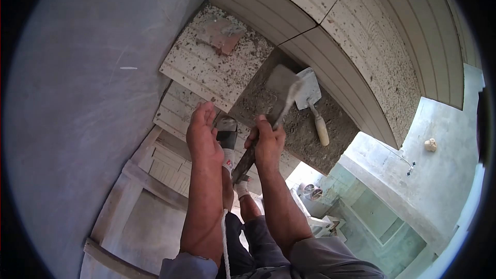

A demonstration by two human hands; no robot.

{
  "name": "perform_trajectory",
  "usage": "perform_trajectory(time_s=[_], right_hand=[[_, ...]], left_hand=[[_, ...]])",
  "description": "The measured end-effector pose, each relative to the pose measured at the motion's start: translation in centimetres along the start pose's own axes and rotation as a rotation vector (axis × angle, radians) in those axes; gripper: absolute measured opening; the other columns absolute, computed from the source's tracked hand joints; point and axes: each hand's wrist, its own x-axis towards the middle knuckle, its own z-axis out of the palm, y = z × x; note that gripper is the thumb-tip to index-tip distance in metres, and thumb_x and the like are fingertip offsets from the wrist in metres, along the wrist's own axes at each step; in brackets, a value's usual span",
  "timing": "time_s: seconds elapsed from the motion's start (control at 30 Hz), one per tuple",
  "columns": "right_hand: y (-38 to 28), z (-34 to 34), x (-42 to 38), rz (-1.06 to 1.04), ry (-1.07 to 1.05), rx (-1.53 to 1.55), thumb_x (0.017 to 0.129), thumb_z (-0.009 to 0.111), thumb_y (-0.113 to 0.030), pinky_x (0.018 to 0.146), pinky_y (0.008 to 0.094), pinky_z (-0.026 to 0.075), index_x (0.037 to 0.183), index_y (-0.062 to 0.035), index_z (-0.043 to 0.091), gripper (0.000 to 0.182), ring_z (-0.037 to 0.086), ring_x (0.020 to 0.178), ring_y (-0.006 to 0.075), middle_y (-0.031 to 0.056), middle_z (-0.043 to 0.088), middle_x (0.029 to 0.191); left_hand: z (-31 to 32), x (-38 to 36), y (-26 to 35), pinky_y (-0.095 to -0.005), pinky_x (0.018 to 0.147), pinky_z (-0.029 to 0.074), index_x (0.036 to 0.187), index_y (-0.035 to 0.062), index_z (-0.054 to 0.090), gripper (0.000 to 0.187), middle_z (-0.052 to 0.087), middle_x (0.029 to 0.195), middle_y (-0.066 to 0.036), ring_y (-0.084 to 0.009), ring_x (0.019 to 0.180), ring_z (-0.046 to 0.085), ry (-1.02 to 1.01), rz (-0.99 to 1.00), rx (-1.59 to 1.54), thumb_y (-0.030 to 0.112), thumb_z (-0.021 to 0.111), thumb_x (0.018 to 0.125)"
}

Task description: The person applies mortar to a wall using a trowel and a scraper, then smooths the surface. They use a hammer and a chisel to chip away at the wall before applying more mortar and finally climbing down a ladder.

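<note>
My right hand (267, 144) is closed around the dark handle of a hand tool (244, 165). Its grey head is smeared by motion above the mortar bed, so its exact kind cannot be made out. My left hand (203, 129) is raised with nothing in it, fingers loosely bent and apart, near the edge of a grooved tile (214, 80). A trowel (309, 90) with a pale wooden handle lies on the rough grey mortar (315, 137), right of the tool. On the speckled tile rests a reddish broken piece of brick or tile (222, 36).
Grooved stair tiles (372, 46) rise at the upper right; a plain grey wall (98, 82) bounds the left. My feet stand on lower tiled steps (181, 106). Beyond the stair edge are a lower floor (392, 258), buckets (311, 191) and a ledge with a small pale lump (430, 144).
</note>
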Motion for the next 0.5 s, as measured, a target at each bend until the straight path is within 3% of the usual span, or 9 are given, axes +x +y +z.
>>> perform_trajectory(time_s=[0.07,0.27,0.4,0.5], right_hand=[[0.5,0.6,-0.4,-0.204,0.072,0.173,0.086,0.055,-0.024,0.036,0.0307,0.039,0.068,-0.0038,0.053,0.028,0.050,0.037,0.0183,0.0057,0.050,0.051],[2.3,0.6,2.4,0.120,-0.072,0.020,0.087,0.054,-0.024,0.039,0.0295,0.040,0.070,-0.0034,0.053,0.026,0.051,0.039,0.0176,0.0056,0.050,0.051],[0.3,0.0,0.5,0.079,-0.061,-0.026,0.086,0.055,-0.024,0.039,0.0295,0.040,0.071,-0.0033,0.053,0.026,0.051,0.040,0.0180,0.0056,0.050,0.051],[1.1,0.7,-0.5,-0.075,0.055,0.175,0.085,0.057,-0.024,0.039,0.0296,0.040,0.072,-0.0026,0.053,0.025,0.051,0.039,0.0183,0.0058,0.050,0.052]], left_hand=[[-0.1,0.1,-0.3,-0.0402,0.107,0.014,0.132,0.0069,0.045,0.059,0.048,0.135,-0.007,-0.0186,0.129,0.038,-0.001,-0.008,0.004,0.038,0.058,0.084],[0.0,0.4,-0.2,-0.0401,0.105,0.016,0.131,0.0096,0.047,0.057,0.051,0.132,-0.006,-0.0184,0.127,0.040,-0.060,-0.025,0.019,0.037,0.060,0.083],[-0.1,-0.1,-0.1,-0.0400,0.105,0.016,0.138,0.0089,0.038,0.067,0.050,0.134,-0.007,-0.0192,0.126,0.040,-0.067,-0.050,0.047,0.037,0.062,0.082],[-0.5,-0.2,0.1,-0.0396,0.105,0.016,0.140,0.0085,0.034,0.071,0.049,0.135,-0.007,-0.0193,0.126,0.040,-0.050,-0.055,0.035,0.037,0.062,0.081]])
